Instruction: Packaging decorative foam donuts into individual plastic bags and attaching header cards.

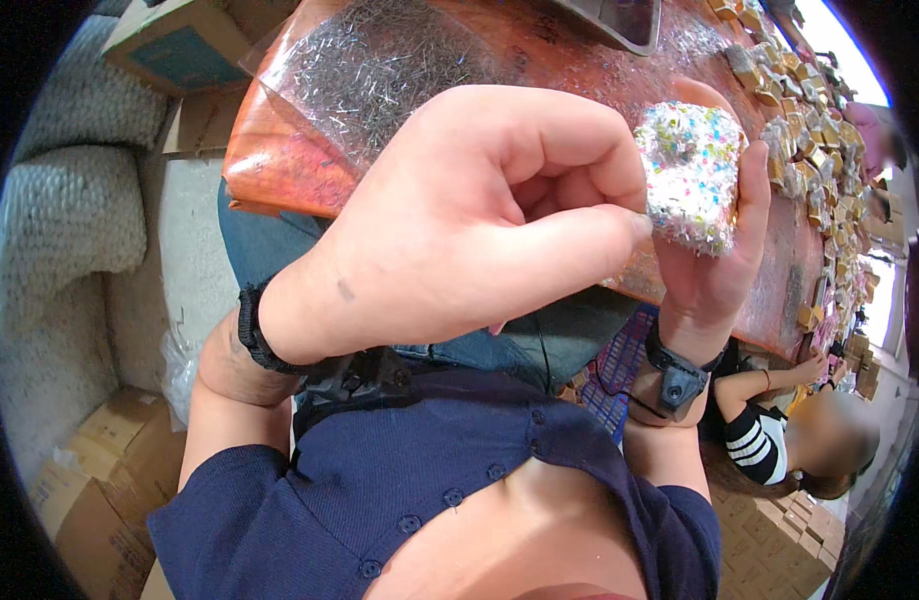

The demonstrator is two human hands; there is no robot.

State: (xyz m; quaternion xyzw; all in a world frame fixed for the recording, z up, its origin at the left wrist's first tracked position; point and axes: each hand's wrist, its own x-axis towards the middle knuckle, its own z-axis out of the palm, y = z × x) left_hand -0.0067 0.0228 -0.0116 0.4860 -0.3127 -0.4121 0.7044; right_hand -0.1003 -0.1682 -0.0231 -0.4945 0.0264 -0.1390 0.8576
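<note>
The right hand [708,275] wraps its fingers around the cube [692,175]. The left hand [480,200] curls beside the cube, holding what, I cannot tell. Better keep the cube steady.

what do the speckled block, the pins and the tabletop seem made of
Speckled block: glittery white and coloured flecks outside, perhaps plastic sequins; its core is hidden. Pins: probably bare metal, judging by their thin, silvery glints. Tabletop: glossy, reddish-orange, possibly varnished wood or laminate; the shine leaves it open.
</note>
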